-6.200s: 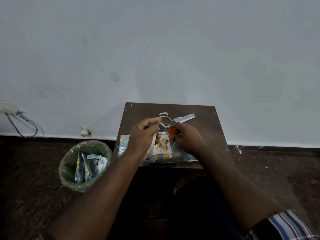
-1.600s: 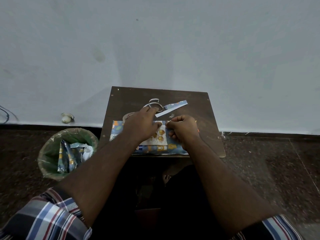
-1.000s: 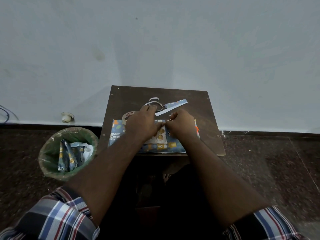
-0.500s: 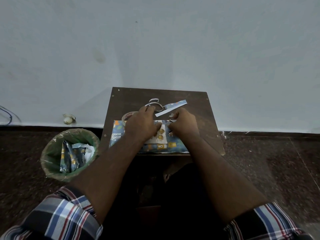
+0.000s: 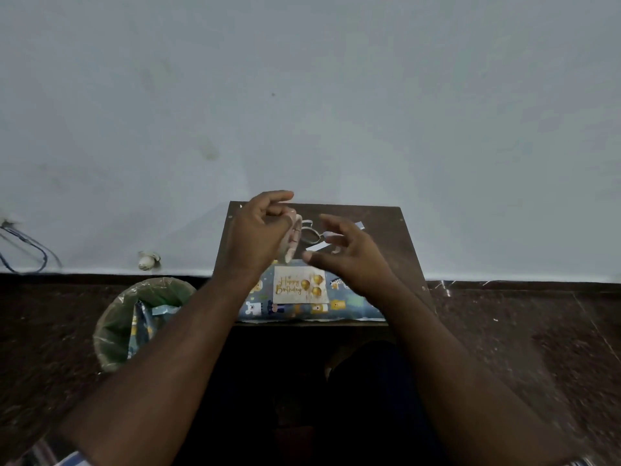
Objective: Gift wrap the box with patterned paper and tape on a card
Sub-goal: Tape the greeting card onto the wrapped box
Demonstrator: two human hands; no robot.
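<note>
My left hand (image 5: 257,235) grips the tape roll (image 5: 291,237), fingers curled round it, roll held on edge above the far part of the table (image 5: 386,230). My right hand (image 5: 349,255) is just beside it w/ fingers loosely spread and bent, thumb pointing toward the roll; holding nothing that I can make out, tho it's motion-blurred.

Below both hands, the wrapped box (image 5: 302,306) lies flat at the near edge of the table, blue paper w/ small animal print. The card (image 5: 300,285), white w/ gold "Happy Birthday" and 3 gold balloons, lies on top of the box, roughly centred.

Behind my hands, on the tabletop: thin paper strips (image 5: 311,230), curled, and a blue-white offcut (image 5: 358,226).

On the floor to the left, a green-lined bin (image 5: 134,321) w/ paper scraps inside. Wall behind is pale; cables (image 5: 25,245) hang at far left.
</note>
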